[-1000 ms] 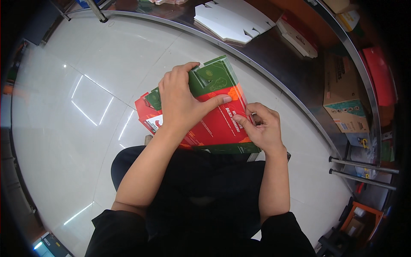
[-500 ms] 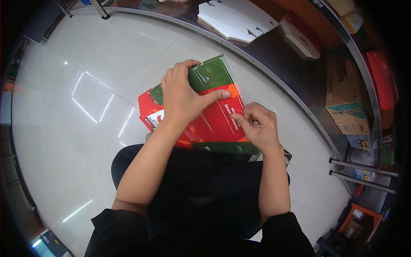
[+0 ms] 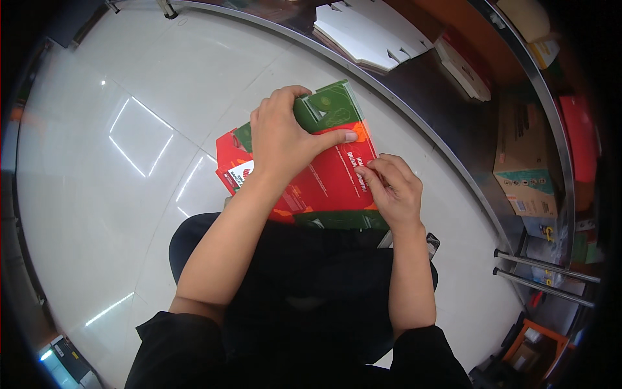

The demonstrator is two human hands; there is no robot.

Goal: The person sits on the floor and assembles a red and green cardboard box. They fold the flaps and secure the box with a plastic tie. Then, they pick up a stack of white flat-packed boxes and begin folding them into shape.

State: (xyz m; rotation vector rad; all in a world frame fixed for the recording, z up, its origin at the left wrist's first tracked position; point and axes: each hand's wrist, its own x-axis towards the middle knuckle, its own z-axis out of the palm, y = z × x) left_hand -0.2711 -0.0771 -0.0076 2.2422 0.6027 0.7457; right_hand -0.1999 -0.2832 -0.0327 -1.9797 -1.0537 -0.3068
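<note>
Clock centred on the carton, 12 pointing away from the person. Left hand (image 3: 277, 133): at 10 o'clock, gripping, fingers hooked around the far edge, thumb laid flat across the red face and pointing to 3. Right hand (image 3: 400, 191): between 3 and 4, thumb and forefinger pinching the side edge, other fingers curled in.

Printed carton (image 3: 334, 172), red and green card, sits between both hands, just above the lap (image 3: 304, 259), tilted, far end leaning to 1 o'clock. Mostly flat and thin, so it reads as partly worked at best. Upper green band (image 3: 334, 107) at 12 shows a notch with a paler sloping bit inside; lower green band (image 3: 337, 220) at 6 lies near the lap. Red side panel (image 3: 227, 150) sticks out at 9 to 10, not folded in. Right edge under the pinch: can't tell if creased, tucked or loose, fingers cover it. Done so far, judging by looks: carton in hand, steadied on both sides. Left: no closed box shape yet, panel at 9 out.

Farther out: bench (image 3: 440, 104) curves from 12 round to 3. On it, white card stack (image 3: 369, 32) near 1, untouched; red-and-white flat piece (image 3: 463, 68) at 2. Brown box (image 3: 523, 162) at 3. Pale tiled floor (image 3: 116, 214) at 8 to 9.
</note>
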